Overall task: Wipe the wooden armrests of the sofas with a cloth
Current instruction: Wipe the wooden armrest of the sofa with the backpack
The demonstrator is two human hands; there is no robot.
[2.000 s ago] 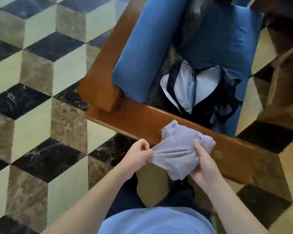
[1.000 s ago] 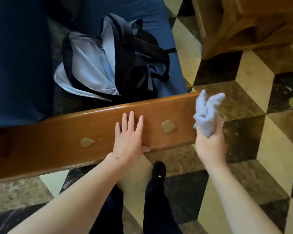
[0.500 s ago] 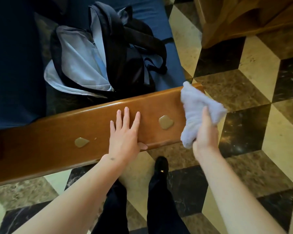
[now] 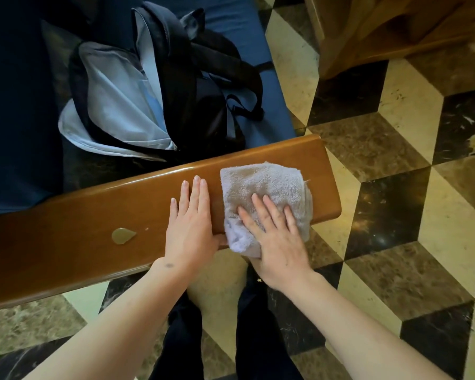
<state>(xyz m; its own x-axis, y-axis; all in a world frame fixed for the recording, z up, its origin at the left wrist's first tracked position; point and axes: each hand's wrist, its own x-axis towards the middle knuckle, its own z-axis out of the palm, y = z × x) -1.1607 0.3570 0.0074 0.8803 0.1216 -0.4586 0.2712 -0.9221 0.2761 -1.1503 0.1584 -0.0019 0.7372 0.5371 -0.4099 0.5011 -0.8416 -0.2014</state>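
A glossy brown wooden armrest (image 4: 80, 242) runs across the view from lower left to its rounded end at the right. A pale grey terry cloth (image 4: 266, 182) lies spread on the armrest near that end. My right hand (image 4: 274, 231) presses flat on the cloth with straight fingers. My left hand (image 4: 189, 226) rests flat on the bare wood just left of the cloth, its thumb by the cloth's lower edge. A light droplet-shaped patch (image 4: 122, 235) marks the wood further left.
An open dark backpack (image 4: 154, 91) with pale lining lies on the sofa's blue seat cushion (image 4: 247, 28) behind the armrest. Another piece of wooden furniture (image 4: 395, 26) stands at the top right. Patterned marble floor (image 4: 395, 187) surrounds my dark-trousered legs (image 4: 252, 338) below.
My right hand brought the bunched cloth down onto the armrest's right end and flattened it there, covering the right-hand patch. My left hand stayed flat on the wood.
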